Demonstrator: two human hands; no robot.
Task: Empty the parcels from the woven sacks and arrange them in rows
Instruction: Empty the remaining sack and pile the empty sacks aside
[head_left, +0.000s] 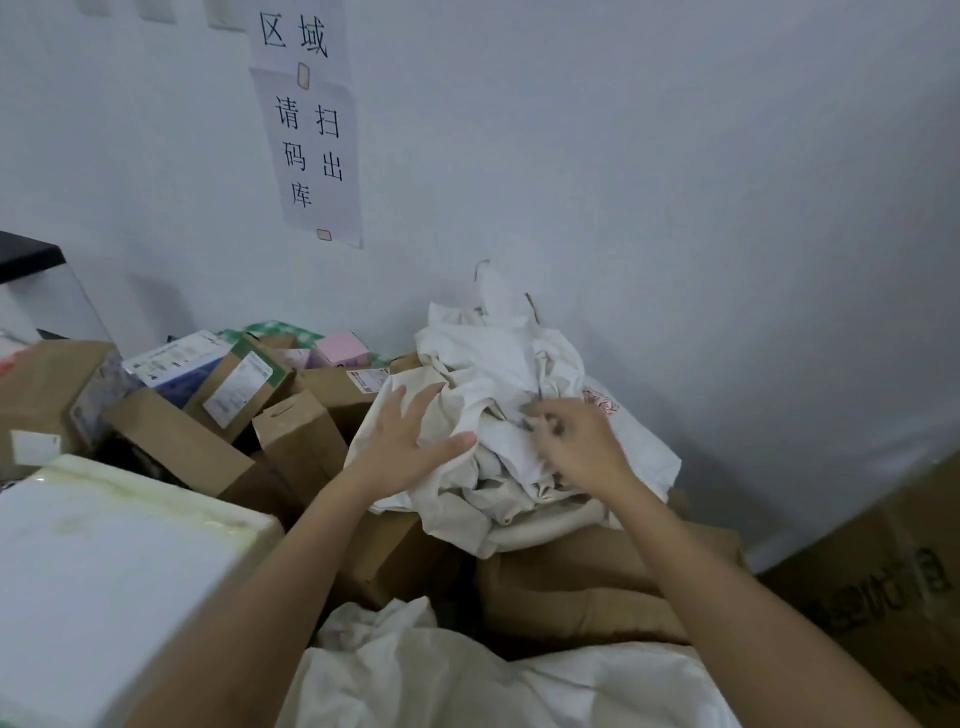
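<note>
Only the head view to go on here, so: both hands are up on a crumpled heap of off-white woven sacks (498, 395) piled on top of brown cartons against the wall (727, 182). The left hand (410, 436) lies flat on the left slope of the heap, fingers straight and spread, holding nothing, more like pressing the cloth down. The right hand (576, 441) is a bit blurred, but its fingers look curled into the folds near the middle of the heap, pinching sack fabric. The parcels are everywhere else: a jumble of cardboard boxes (291, 431) to the left of the heap, tilted every which way and touching each other, a pink box (340, 347) behind them by the wall, and a big white foam-looking box (104, 561) at the near left edge. Another pale sack (441, 680) sits at the bottom edge of the frame; can't tell if it's got anything in it. My guess is this is the bit where spent sacks get bunched out of the way, and no rows have been made yet. Next move probably calls for a firm two-handed grab, or turning to the near sack and tipping it.
</note>
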